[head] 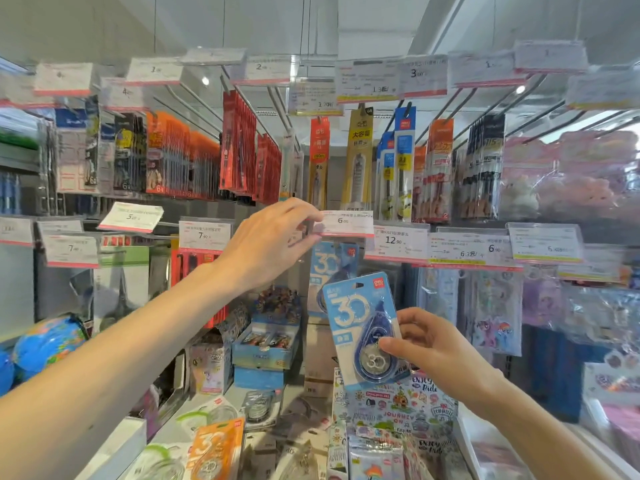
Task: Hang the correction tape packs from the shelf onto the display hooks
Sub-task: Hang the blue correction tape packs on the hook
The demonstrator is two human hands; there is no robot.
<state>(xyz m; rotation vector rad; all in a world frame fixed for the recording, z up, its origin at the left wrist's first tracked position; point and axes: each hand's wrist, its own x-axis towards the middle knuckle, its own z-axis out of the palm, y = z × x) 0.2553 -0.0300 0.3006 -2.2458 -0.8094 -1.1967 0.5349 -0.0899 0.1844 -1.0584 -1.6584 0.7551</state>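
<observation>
My right hand (434, 348) pinches a blue correction tape pack (362, 327) by its lower right side, holding it upright and slightly tilted below the display hooks. My left hand (270, 242) reaches up and grips the left edge of the price tag marked 6.00 (346, 223) at the end of a hook. Another blue correction tape pack (329, 265) hangs on that hook, behind and just above the held pack. On the shelf below lie an orange correction tape pack (214, 448) and green ones (159, 459).
Rows of hooks with hanging pen and refill packs (360, 161) fill the upper display. Price tags (396, 242) line the hook ends. Sticker packs (398, 410) stand low at centre, a blue box (265, 344) sits behind, and a globe (48, 344) is at left.
</observation>
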